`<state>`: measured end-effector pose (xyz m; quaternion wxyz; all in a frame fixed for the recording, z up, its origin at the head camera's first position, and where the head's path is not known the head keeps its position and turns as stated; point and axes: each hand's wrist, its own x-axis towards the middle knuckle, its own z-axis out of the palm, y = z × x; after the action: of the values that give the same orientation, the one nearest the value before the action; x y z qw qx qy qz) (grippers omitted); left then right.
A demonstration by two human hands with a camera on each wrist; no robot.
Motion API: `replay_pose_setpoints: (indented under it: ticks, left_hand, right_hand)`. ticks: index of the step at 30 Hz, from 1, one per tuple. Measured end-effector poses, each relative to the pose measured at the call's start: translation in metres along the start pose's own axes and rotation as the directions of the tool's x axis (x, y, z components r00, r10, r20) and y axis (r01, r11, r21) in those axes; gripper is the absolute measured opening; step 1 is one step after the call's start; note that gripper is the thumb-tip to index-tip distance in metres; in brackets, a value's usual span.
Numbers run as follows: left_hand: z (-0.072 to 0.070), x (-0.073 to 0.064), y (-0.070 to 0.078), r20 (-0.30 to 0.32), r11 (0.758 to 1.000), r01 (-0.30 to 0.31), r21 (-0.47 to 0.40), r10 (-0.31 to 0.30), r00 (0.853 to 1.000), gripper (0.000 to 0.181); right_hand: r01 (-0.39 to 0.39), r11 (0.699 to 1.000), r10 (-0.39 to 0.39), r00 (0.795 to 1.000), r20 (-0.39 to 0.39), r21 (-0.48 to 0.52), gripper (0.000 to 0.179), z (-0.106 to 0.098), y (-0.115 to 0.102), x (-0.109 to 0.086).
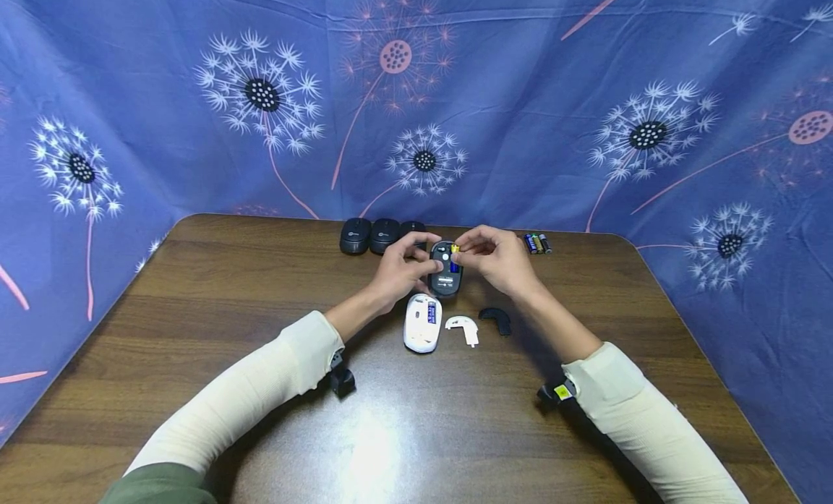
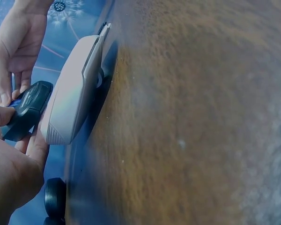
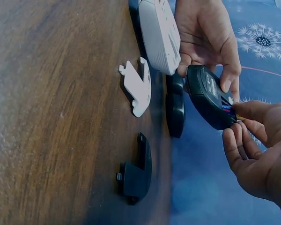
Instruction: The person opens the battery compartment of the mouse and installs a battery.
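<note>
My left hand [image 1: 397,272] grips a black computer mouse [image 1: 446,282] that is turned underside up, with the thumb across its base. In the mouse's battery slot lies a blue and yellow battery [image 1: 454,264]. My right hand [image 1: 500,264] pinches the yellow end of this battery at the slot's edge; the fingertips partly hide it in the right wrist view. Just nearer on the table, a white mouse [image 1: 419,338] lies underside up with a blue battery showing in its slot. Beside it are a curved white battery cover [image 3: 138,89] and a curved black battery cover [image 3: 138,180].
Three black mice [image 1: 355,236] stand in a row at the table's back edge, the rightmost partly behind my left hand. Several small batteries [image 1: 536,244] lie at the back, right of my right hand. A blue dandelion-patterned cloth [image 1: 507,128] hangs behind the wooden table [image 1: 260,272].
</note>
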<state>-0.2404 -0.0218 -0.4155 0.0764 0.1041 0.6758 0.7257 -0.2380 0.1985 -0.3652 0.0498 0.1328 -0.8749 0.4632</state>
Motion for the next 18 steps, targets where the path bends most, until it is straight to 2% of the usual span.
replay_pose_setpoints:
  ticks: [6,9,11,14,18]
  left_hand:
    - [-0.0004,-0.0005,0.0014,0.001,1.0,-0.007,0.015,0.007,1.0,0.052]
    - [-0.0008,-0.0013,0.0002,0.0,1.0,-0.019,0.023,0.019,1.0,0.052]
    - [-0.001,-0.0014,-0.0006,-0.003,0.999,-0.028,0.021,0.028,1.0,0.052]
    - [-0.0012,-0.0008,-0.0008,-0.009,0.999,-0.037,0.014,0.037,0.999,0.052]
    - [-0.0009,0.0006,0.0008,-0.013,0.999,-0.043,0.015,0.043,0.999,0.052]
  right_hand:
    - [0.004,0.998,-0.004,1.0,0.005,-0.055,0.023,-0.0009,0.002,-0.0023]
    - [-0.032,0.999,0.032,0.999,0.02,0.005,0.025,-0.0004,0.0034,-0.0024]
    - [-0.092,0.991,0.088,0.995,0.039,0.101,0.029,0.0001,0.005,-0.0013]
    - [-0.202,0.94,0.183,0.979,0.094,0.275,0.037,0.0002,0.0075,0.0013]
    - [-0.327,0.84,0.259,0.943,0.209,0.434,0.04,-0.0011,0.0088,0.0036]
